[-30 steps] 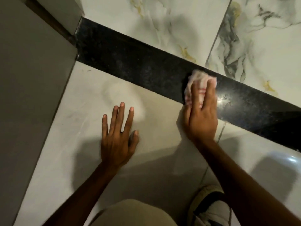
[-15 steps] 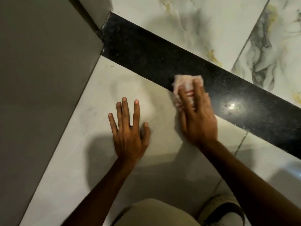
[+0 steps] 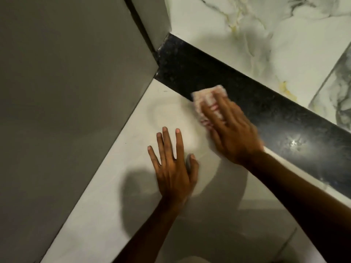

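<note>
A crumpled white cloth with red stripes (image 3: 207,96) lies where the pale floor tile (image 3: 106,202) meets a black granite strip (image 3: 281,120). My right hand (image 3: 234,135) presses down on the cloth with its fingers spread flat over it; the hand is motion-blurred. To its left, my left hand (image 3: 173,168) rests flat on the pale tile with straight, spread fingers and holds nothing. A faint wet smear (image 3: 161,114) shows on the tile just ahead of the left hand.
A grey vertical panel (image 3: 66,88) fills the left side and meets the floor along a diagonal edge. Beyond the black strip lies white marble-patterned tile (image 3: 237,35) with grey and yellow veins. A bright light reflection (image 3: 294,142) sits on the strip.
My right hand has slid the cloth leftward along the black strip, partly onto the pale tile and closer to the left hand. The view has shifted left; the left hand stays planted.
</note>
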A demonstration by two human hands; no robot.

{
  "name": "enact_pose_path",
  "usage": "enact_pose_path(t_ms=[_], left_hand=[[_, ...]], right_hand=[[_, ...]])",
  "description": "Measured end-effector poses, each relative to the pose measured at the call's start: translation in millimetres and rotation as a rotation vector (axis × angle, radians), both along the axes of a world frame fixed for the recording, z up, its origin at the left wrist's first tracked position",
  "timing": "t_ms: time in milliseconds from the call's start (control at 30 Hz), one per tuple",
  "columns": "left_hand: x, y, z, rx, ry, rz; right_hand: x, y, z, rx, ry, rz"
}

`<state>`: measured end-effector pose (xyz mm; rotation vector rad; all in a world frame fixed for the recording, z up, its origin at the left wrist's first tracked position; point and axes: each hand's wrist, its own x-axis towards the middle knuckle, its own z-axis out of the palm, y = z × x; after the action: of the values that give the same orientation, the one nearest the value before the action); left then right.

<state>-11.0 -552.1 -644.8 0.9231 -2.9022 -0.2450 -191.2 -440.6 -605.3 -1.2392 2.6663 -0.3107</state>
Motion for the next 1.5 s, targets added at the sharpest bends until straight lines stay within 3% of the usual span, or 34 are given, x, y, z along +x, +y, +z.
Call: enact_pose_path(t_ms=[100,200,333,467,567,700,767,833,900,967,1067,1200,1333,1433,1500], left_hand=[[-1,1,0,0.01,0.001,0.007],[-1,1,-5,-0.004,-0.002,0.013],[-2,1,-5,-0.031,-0.026,0.016],[-1,3,0,-0.043,-0.034,0.027],[-1,3,0,-0.02,-0.021,0.009],[-2,1,-3,-0.02,0.002,-0.02],[-2,-1,-3,-0.011,-0.009,-0.051],[-1,0,-1,-0.015,-0.016,-0.075],[1,2,2,-0.032,-0.017,-0.078],[2,2,5,-0.032,-0.03,-0.095],[0,2,5,0.003,-0.037,-0.131],[-2,1,0,0.028,-0.001,-0.216],[-2,2,5,0.036,-0.025,-0.236],[-2,9,16,-0.035,-0.095,-0.288],[-6,20,19,-0.036,-0.113,-0.378]], right_hand=[[-33,-9,1,0.008,0.015,-0.252],[-65,-81,3,-0.035,-0.048,-0.375],[-57,-145,7,-0.027,-0.101,-0.023],[-12,-80,8,-0.005,-0.053,0.206],[-26,-33,2,0.037,-0.043,0.06],[-72,-81,0,-0.065,-0.066,-0.331],[-72,-117,1,-0.092,-0.089,-0.328],[-52,-125,7,-0.08,-0.082,-0.168],[-15,-96,9,-0.065,-0.094,0.033],[15,-44,8,-0.064,-0.082,0.085],[11,21,0,-0.076,-0.004,-0.142],[-43,-6,-7,-0.084,0.027,-0.491],[-15,-17,-1,-0.145,-0.022,-0.399],[54,51,9,-0.103,-0.069,-0.288],[74,106,11,-0.068,-0.088,-0.409]])
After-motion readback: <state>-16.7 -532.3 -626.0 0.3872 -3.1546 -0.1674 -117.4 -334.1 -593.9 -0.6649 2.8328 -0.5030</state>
